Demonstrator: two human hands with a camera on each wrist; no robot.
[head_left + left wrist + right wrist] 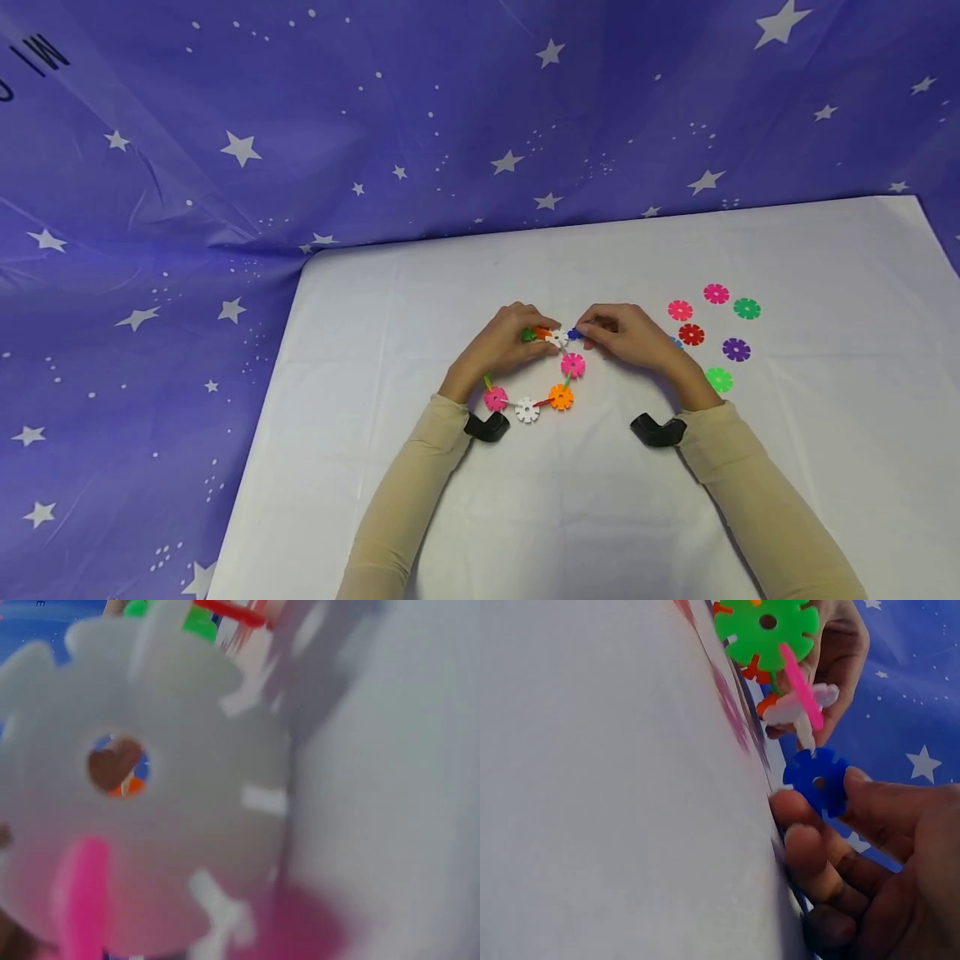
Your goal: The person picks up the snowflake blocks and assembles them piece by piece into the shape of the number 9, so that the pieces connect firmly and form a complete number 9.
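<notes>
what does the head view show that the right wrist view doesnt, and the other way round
Only the head view shows the loose discs at the right and both beige sleeves. Only the right wrist view shows the hole in the blue disc. Both show the right hand pinching that disc, the left hand at the linked discs, the starry cloth and the white tablecloth.

A surface (pixel 847 333) covered in creased white material is positioned beneath the left grip (pixel 512 337) and right grip (pixel 628 333). Beyond both grips, a purple backdrop (pixel 420 83) is printed with white stars (pixel 241 149) and dots (pixel 378 75); it is continued left of the left grip, where dark lettering (pixel 47 52) is printed, partly cut off at far left.
</notes>
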